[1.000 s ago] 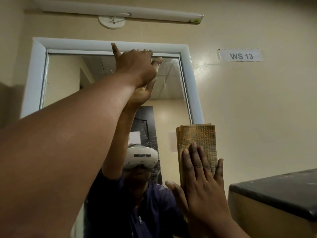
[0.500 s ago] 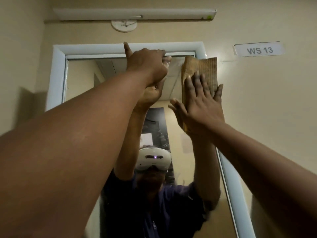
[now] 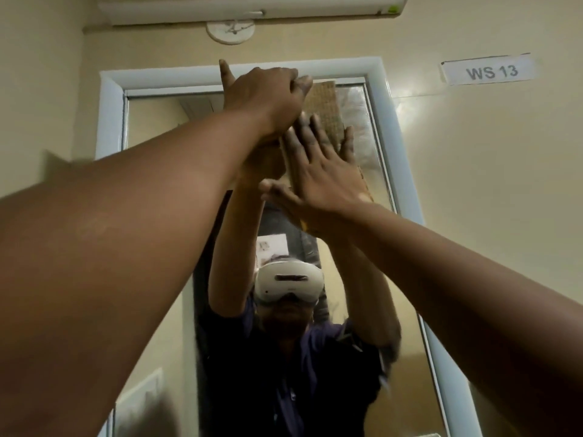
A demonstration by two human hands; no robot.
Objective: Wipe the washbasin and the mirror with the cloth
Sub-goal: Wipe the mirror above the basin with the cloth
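The mirror (image 3: 151,127) hangs on the wall in a pale blue frame. A folded brown cloth (image 3: 326,108) lies flat against the glass near the top right corner. My right hand (image 3: 318,165) presses it there with straight, spread fingers. My left hand (image 3: 262,96) rests against the top of the glass just left of the cloth, its fingers curled under and its thumb pointing up, with nothing seen in it. The two hands almost touch. The washbasin is out of view.
A tube light fitting (image 3: 252,7) and a round white wall fitting (image 3: 230,29) sit above the mirror. A "WS 13" label (image 3: 489,72) is stuck on the cream wall to the right. The glass reflects a person wearing a white headset (image 3: 288,283).
My right hand has slid the cloth up the mirror's right side to the top, then left toward my left hand. My left hand has stayed at the top of the glass.
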